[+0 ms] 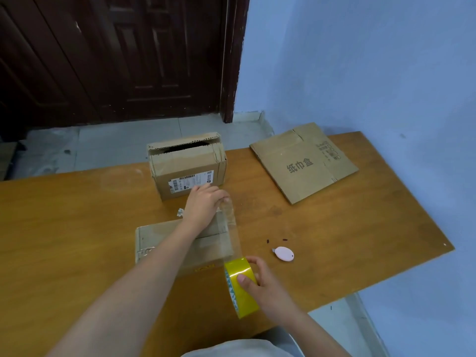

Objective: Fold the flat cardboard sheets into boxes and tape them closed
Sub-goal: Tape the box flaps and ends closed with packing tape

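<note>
A folded cardboard box (164, 240) lies on the wooden table (64, 228) in front of me, partly hidden by my left forearm. My left hand (203, 202) pinches the free end of a clear tape strip (231, 228) beyond the box's far edge. The strip runs back over the box's right part to a yellowish tape roll (240, 287), which my right hand (260, 282) grips at the box's near right corner. A flat cardboard sheet (304, 163) with printed characters lies at the back right.
A second cardboard box (188, 168) with a shipping label stands behind the first, its top partly open. A small pink cutter (283, 253) lies to the right of the roll. A torn tape scrap (180, 212) sits near my left wrist. The table's right edge borders a blue wall.
</note>
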Available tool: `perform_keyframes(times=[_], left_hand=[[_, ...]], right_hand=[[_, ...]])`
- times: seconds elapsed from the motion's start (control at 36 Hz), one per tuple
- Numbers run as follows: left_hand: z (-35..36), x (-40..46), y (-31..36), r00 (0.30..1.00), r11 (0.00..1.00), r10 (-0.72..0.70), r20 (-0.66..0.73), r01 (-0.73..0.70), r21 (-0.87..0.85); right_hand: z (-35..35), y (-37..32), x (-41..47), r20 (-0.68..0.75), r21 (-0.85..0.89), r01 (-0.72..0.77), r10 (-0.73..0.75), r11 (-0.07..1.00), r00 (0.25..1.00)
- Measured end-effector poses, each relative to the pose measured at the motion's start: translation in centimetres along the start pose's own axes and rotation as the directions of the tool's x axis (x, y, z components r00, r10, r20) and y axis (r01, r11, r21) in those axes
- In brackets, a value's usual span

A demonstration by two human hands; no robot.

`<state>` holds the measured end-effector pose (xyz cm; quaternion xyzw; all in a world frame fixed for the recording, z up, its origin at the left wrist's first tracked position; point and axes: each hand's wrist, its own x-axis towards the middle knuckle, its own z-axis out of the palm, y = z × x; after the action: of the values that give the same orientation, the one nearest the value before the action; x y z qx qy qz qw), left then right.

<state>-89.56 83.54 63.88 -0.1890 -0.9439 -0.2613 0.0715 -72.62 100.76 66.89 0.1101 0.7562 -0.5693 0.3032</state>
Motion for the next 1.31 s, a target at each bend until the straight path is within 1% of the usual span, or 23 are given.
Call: perform_keyframes(times=[0.08, 0.28, 0.36, 0.64, 0.75, 0.83, 0.92, 0.97, 1.06, 1.17, 1.25, 1.31], left_hand=[[0.0, 0.0, 0.1, 1.0, 1.0, 0.01, -0.005, -0.01, 0.019], [0.0, -0.1, 0.4, 0.999, 1.0, -0.019, -0.048, 0.02, 0.017], [-0.1, -0.1, 0.5, 0.999, 0.999, -0.035, -0.037, 0.036, 0.031], [-0.2, 0.3, 0.6, 0.994, 0.993, -0.085, 0.07, 0.079, 0.093], [0.0, 0.7, 0.2, 0.978, 0.988, -0.14, 0.157, 0.128, 0.083], [0.2, 1.3, -0.1, 0.935, 0.978, -0.21, 0.285, 0.205, 0.048], [0.3, 2.0, -0.6, 0.836, 0.942, -0.279, 0.472, 0.333, -0.033], [0.4, 2.4, -0.9, 0.774, 0.913, -0.296, 0.56, 0.401, -0.071], [0.4, 2.8, -1.1, 0.72, 0.881, -0.303, 0.625, 0.461, -0.103], [0.1, 2.8, -1.0, 0.667, 0.851, -0.303, 0.681, 0.511, -0.121], [-0.1, 2.8, -1.0, 0.595, 0.842, -0.329, 0.733, 0.537, -0.058], [-0.2, 3.0, -1.0, 0.562, 0.852, -0.356, 0.747, 0.523, 0.013]], right_hand=[[0.0, 0.1, 0.0, -0.013, -0.005, 0.013, -0.013, 1.0, 1.0], [-0.2, 0.1, 0.1, -0.019, -0.023, 0.036, -0.036, 0.999, 0.999], [-0.1, 0.2, 0.2, -0.019, -0.028, 0.028, -0.028, 0.999, 0.999], [0.7, 0.5, 0.6, -0.069, -0.082, 0.033, -0.039, 0.996, 0.997], [0.6, 0.4, 0.8, -0.069, -0.114, 0.056, -0.064, 0.992, 0.996], [0.6, 0.2, 0.9, -0.065, -0.131, 0.065, -0.074, 0.989, 0.995], [0.7, 0.0, 1.0, -0.062, -0.158, 0.076, -0.087, 0.985, 0.994], [0.7, -0.2, 0.9, -0.061, -0.167, 0.083, -0.094, 0.983, 0.994], [0.5, -0.2, 0.8, -0.051, -0.178, 0.089, -0.1, 0.98, 0.994], [0.2, 0.2, 1.5, -0.041, -0.182, 0.066, -0.075, 0.981, 0.996], [0.2, 0.9, 2.0, -0.049, -0.184, 0.045, -0.055, 0.982, 0.997], [0.1, 1.1, 2.0, -0.041, -0.202, 0.05, -0.06, 0.978, 0.997]])
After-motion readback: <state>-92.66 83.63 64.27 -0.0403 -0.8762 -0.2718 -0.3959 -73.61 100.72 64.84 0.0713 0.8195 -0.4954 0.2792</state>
